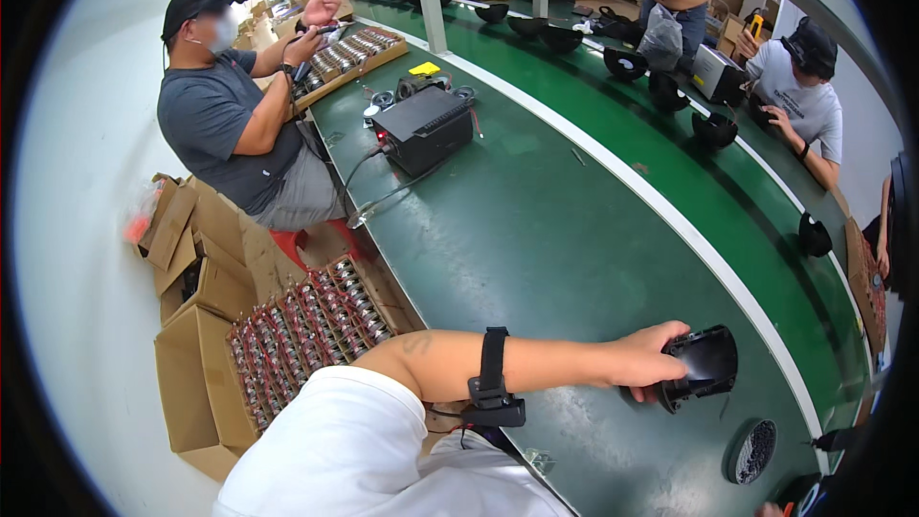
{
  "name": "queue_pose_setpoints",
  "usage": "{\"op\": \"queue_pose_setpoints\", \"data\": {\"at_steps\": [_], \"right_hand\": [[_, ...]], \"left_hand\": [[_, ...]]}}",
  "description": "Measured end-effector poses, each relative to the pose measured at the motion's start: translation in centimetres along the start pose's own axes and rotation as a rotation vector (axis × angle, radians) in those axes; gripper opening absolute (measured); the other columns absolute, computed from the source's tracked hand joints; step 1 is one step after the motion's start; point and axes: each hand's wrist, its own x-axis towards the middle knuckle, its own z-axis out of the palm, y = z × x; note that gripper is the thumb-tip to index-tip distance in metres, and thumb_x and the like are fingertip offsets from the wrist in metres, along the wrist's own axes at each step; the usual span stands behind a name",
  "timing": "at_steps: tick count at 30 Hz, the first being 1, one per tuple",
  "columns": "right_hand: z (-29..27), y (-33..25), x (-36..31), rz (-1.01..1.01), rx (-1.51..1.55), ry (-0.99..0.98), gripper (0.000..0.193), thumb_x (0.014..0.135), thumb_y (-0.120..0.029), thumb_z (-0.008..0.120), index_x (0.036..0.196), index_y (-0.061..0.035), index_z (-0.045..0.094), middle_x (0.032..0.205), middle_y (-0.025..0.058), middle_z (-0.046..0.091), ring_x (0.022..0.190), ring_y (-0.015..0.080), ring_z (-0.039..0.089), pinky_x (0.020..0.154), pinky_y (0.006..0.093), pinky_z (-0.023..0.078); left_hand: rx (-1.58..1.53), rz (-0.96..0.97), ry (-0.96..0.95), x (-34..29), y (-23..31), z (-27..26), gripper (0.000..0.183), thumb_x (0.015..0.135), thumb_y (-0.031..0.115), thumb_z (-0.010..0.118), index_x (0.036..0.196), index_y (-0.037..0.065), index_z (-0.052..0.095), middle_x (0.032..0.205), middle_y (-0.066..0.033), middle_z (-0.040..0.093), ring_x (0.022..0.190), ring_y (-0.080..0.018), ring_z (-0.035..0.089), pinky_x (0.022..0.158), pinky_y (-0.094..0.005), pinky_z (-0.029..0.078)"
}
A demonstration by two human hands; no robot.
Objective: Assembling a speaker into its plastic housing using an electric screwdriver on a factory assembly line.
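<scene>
My left hand (643, 360) reaches across the green workbench from the lower left, a black strap round its forearm. Its thumb and fingers close on the near side of a black curved plastic housing (710, 364), which has a glossy inner face. Close to the housing lies a round black dish (751, 451) full of small dark pieces, too small to name. Only a sliver of skin, seemingly my right hand (769, 510), shows at the lower right edge; its fingers are hidden. Beside it is a partly cut-off dark round object (806, 496) with some orange.
A black power box (421, 129) with cables stands farther up the bench. The green conveyor (661, 148) carries several black shells (714, 130). Left of the bench, a carton (201, 373) adjoins rows of small metal parts with red wires (306, 330). A co-worker (225, 105) sits at the far left.
</scene>
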Motion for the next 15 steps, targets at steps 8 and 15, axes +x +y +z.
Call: {"op": "queue_pose_setpoints", "data": {"at_steps": [8,15], "right_hand": [[6.2,-0.8,1.0,0.111,-0.030,-0.683,0.021,0.087,0.002,0.060,0.108,0.0032,0.061,0.103,0.0162,0.063,0.093,0.0303,0.060,0.086,0.0392,0.047],[8.8,0.4,1.5,0.040,-0.024,-0.732,0.027,0.088,-0.003,0.063,0.114,0.0037,0.063,0.116,0.0207,0.063,0.106,0.0365,0.060,0.094,0.0421,0.046]], "left_hand": [[0.039,0.004,0.022,-0.1,0.4,-0.1,0.069,0.092,0.027,0.055,0.149,0.002,0.026,0.102,-0.0111,0.064,0.071,-0.0149,0.066,0.055,-0.0270,0.051],[0.062,-0.024,0.053,1.0,0.0,0.0,0.064,0.095,0.028,0.053,0.148,0.002,0.028,0.099,-0.0113,0.065,0.067,-0.0150,0.066,0.050,-0.0260,0.049]]}}
